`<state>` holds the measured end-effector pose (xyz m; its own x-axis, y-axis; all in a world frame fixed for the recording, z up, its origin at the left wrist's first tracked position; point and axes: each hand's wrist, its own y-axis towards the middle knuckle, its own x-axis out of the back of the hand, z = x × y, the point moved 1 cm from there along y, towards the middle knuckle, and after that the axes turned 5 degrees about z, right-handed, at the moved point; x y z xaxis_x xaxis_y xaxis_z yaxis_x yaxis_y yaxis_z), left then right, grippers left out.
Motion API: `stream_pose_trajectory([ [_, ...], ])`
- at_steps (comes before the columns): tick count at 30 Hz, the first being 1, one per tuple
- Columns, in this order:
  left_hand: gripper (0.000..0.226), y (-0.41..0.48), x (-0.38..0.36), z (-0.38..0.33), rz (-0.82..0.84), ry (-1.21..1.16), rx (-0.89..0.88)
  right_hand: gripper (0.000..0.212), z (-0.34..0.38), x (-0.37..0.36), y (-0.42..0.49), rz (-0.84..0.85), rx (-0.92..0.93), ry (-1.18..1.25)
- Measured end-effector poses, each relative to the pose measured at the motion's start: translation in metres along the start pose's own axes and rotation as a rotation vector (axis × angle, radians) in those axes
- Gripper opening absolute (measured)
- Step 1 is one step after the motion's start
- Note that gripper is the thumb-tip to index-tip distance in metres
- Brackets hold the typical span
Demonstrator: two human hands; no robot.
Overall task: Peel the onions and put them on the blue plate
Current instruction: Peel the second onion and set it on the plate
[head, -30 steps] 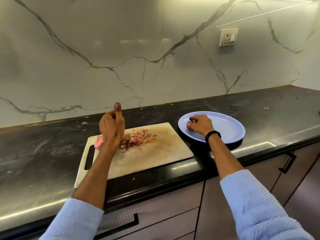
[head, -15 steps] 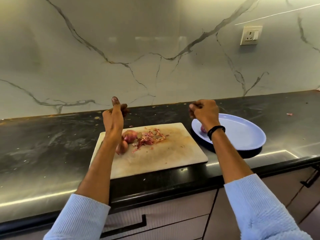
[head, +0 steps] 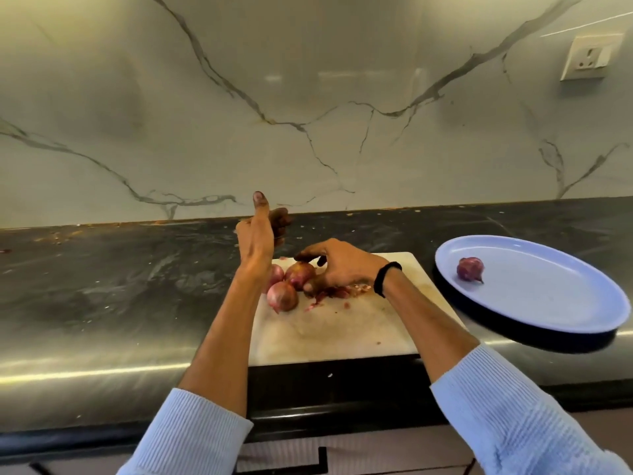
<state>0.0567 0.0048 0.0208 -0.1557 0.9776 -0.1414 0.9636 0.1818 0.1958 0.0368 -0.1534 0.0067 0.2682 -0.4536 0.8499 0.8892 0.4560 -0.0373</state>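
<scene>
Onions in reddish-brown skin, three of them, sit clustered at the far left part of the pale rectangular cutting board (head: 342, 330): a middle unpeeled onion (head: 298, 273), a front unpeeled onion (head: 282, 296) touching it, and a left unpeeled onion (head: 276, 273) half hidden behind the left wrist. A peeled purple onion (head: 470, 268) lies on the far left part of the round blue plate (head: 548, 293), which stands just right of the board at the near edge of the black stone surface (head: 120, 286).

Half a second ago the right hand (head: 342, 265) was lifted over the plate's left rim; now it has crossed to the board, its grip curled round the middle unpeeled onion, fingertips on top and thumb low at the side. Reddish peel scraps (head: 337, 292) lie under its palm.

The left hand (head: 255, 238) is still raised over the board's far left corner, thumb up. Its fingers are bent and blurred; I cannot tell whether this grip holds anything.
</scene>
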Motion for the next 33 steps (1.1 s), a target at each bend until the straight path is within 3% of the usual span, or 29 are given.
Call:
stream_pose_trajectory([
  [5,0.067,0.005,0.003,0.002,0.006,-0.030,0.001,0.068,-0.005,-0.003,0.008,-0.040,0.001,-0.026],
  [9,0.055,0.000,-0.003,-0.001,-0.027,-0.017,-0.091,0.065,-0.014,0.006,0.001,-0.212,0.023,0.121],
  [14,0.046,0.001,-0.030,-0.004,-0.093,0.334,-0.345,0.058,-0.026,0.017,0.002,-0.518,-0.022,0.393],
  [19,0.040,0.005,-0.056,-0.006,-0.007,0.509,-0.537,0.053,-0.019,0.025,0.002,-0.714,0.099,0.565],
  [22,0.037,-0.005,-0.055,-0.010,0.044,0.556,-0.614,0.050,-0.013,0.025,-0.002,-0.776,0.181,0.504],
  [29,0.041,-0.009,-0.049,-0.014,0.160,0.528,-0.389,0.051,-0.011,0.020,0.001,-0.914,0.311,0.297],
  [33,0.044,-0.005,-0.053,-0.014,0.186,0.506,-0.402,0.049,-0.012,0.024,0.000,-0.967,0.356,0.131],
])
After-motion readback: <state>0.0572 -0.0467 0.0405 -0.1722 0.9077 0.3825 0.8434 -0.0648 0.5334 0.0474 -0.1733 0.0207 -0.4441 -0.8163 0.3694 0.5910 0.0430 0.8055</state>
